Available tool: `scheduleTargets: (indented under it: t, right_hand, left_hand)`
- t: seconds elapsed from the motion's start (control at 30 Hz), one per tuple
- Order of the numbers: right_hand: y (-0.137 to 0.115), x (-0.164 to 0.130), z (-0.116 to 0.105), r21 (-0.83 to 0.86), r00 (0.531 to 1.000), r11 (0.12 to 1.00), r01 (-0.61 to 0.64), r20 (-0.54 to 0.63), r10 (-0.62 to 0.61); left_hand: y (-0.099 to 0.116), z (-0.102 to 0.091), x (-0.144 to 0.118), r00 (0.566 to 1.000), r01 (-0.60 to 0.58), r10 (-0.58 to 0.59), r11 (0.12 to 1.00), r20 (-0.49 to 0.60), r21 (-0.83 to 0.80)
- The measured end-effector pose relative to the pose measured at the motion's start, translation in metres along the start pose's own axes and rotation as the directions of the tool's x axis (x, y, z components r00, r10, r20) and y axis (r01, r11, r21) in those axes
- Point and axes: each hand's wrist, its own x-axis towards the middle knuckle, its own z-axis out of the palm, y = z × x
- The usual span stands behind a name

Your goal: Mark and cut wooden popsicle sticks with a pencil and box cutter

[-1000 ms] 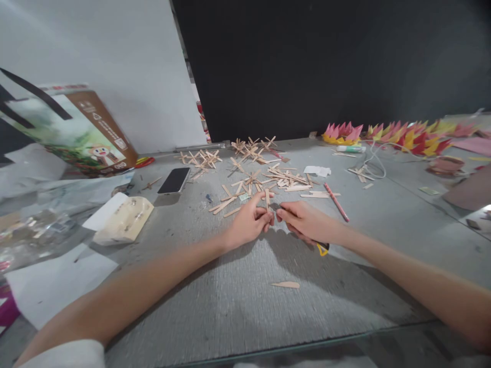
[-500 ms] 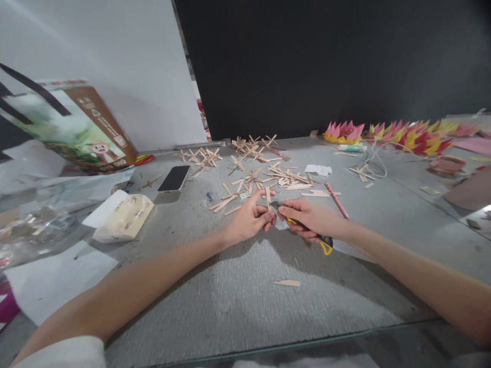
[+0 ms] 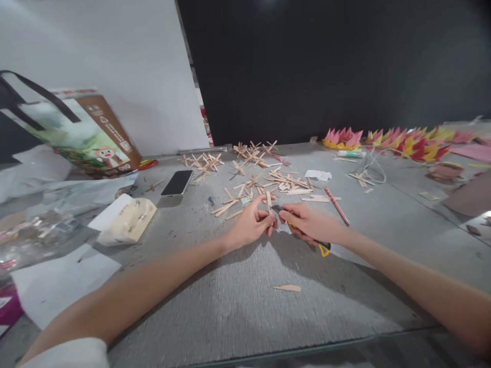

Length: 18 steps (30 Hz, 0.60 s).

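Pinched upright in my left hand [image 3: 251,223] is a flat wooden craft stick [image 3: 269,202]. My right hand [image 3: 311,223] is closed around a black and yellow utility knife [image 3: 325,248]; its handle end sticks out below the palm, and its front end is close to the stick. Whether the blade touches the wood I cannot tell. On the table nearer to me lies a craft stick piece [image 3: 287,288] cut to a point. Beyond my hands spreads a pile of loose craft sticks [image 3: 287,182], with crossed sticks [image 3: 207,162] behind it.
A phone [image 3: 177,183], a cream box [image 3: 128,220] and a printed bag [image 3: 103,138] stand on the left. To the right are a pink pencil [image 3: 337,206], a white cable [image 3: 378,166], a glue tube [image 3: 351,153] and pink and yellow paper flowers [image 3: 343,138]. A black panel [image 3: 326,66] rises behind.
The view has tilted slightly, so the table's contents sit a little lower. My hands keep their holds on the craft stick and the utility knife, with little movement between them.
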Motion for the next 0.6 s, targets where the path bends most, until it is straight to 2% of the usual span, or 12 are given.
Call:
scheduleTargets:
  t: [0.1,0.23,0.37,0.43,0.5,0.6]
  right_hand:
    - [0.001,-0.001,-0.001,0.036,0.999,0.999,-0.009,0.041,0.007]
    - [0.004,0.002,-0.004,0.209,0.995,0.977,-0.035,0.097,0.015]
    - [0.007,0.005,-0.01,0.374,0.998,0.926,0.058,-0.036,-0.048]
    - [0.008,0.006,-0.011,0.301,0.991,0.947,0.11,-0.11,-0.08]
    - [0.008,0.007,-0.01,0.095,0.969,0.983,0.158,-0.204,-0.136]
    - [0.008,0.012,-0.004,-0.237,0.914,0.953,0.191,-0.31,-0.26]
  left_hand:
    - [0.0,-0.002,-0.001,1.0,0.004,-0.004,1.0,0.027,-0.011]
    - [-0.001,-0.002,-0.001,0.997,0.019,-0.017,0.999,0.071,-0.029]
    - [-0.002,0.002,-0.002,0.992,0.052,-0.049,0.998,0.116,-0.026]
    - [-0.002,0.002,-0.002,0.993,0.053,-0.049,0.998,0.108,-0.027]
    - [-0.001,0.002,-0.002,0.993,0.056,-0.052,0.998,0.106,-0.035]
    - [-0.001,0.002,-0.001,0.992,0.072,-0.065,0.995,0.105,-0.064]
